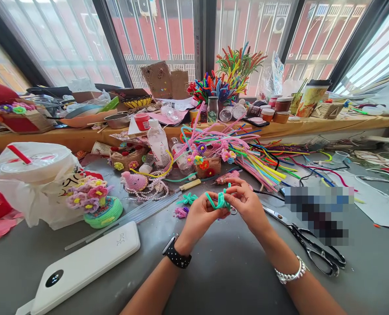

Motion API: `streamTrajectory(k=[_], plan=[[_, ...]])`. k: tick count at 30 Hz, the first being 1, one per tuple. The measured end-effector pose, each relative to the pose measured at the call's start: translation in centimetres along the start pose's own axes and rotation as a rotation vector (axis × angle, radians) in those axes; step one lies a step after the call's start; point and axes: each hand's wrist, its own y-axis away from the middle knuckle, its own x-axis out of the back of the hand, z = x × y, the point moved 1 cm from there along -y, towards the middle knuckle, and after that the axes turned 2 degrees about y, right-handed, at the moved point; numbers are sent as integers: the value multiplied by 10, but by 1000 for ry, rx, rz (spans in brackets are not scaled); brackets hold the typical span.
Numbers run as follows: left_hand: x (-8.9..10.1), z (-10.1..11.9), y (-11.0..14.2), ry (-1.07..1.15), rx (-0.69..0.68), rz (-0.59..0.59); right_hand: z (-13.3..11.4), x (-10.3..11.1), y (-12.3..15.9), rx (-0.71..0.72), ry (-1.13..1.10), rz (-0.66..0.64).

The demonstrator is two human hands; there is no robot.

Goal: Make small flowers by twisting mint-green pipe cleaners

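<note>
Between my two hands is a teal pipe cleaner [221, 201], bent into loops. My left hand [202, 212] is closed on its lower left side, the thumb pressed along it. The fingertips of my right hand [243, 199] pinch its upper right part. Just left of my left hand, on the grey table, lie a teal pipe-cleaner flower [188, 198] and a purple pipe-cleaner piece [181, 212]. Behind my hands spreads a heap of loose pipe cleaners [260, 164] in pink, yellow, blue and green.
Large black-handled scissors [312, 245] lie right of my right arm. A white power bank [92, 267] is at front left, near a bagged drink cup [33, 183] and a flower pot craft [103, 211]. Clear sticks [142, 213] and bottles [159, 144] stand or lie further back.
</note>
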Motion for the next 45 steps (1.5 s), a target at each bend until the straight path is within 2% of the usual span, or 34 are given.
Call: streamTrajectory(k=[6, 12, 16, 20, 24, 32, 36, 41, 45], plan=[[-2, 9, 3, -7, 33, -2, -3, 12, -7, -40, 2, -149], [-2, 10, 4, 41, 9, 49, -5, 20, -9, -50, 37, -140], [3, 7, 0, 35, -47, 84, -5, 21, -9, 10, 68, -180], [8, 11, -2, -25, -126, 178, -7, 23, -10, 128, 220, -223], [13, 15, -1, -116, -131, 140, -10, 23, -10, 210, 359, -283], [18, 18, -1, -194, -87, 115, -10, 20, -8, 294, 408, -215], [16, 17, -1, -129, -15, 92, -7, 18, -7, 300, 406, -171], [15, 15, -2, -8, -4, 124, -7, 17, -6, 263, 382, -107], [15, 15, -2, 42, 62, 119, -7, 18, -7, 253, 326, -138]])
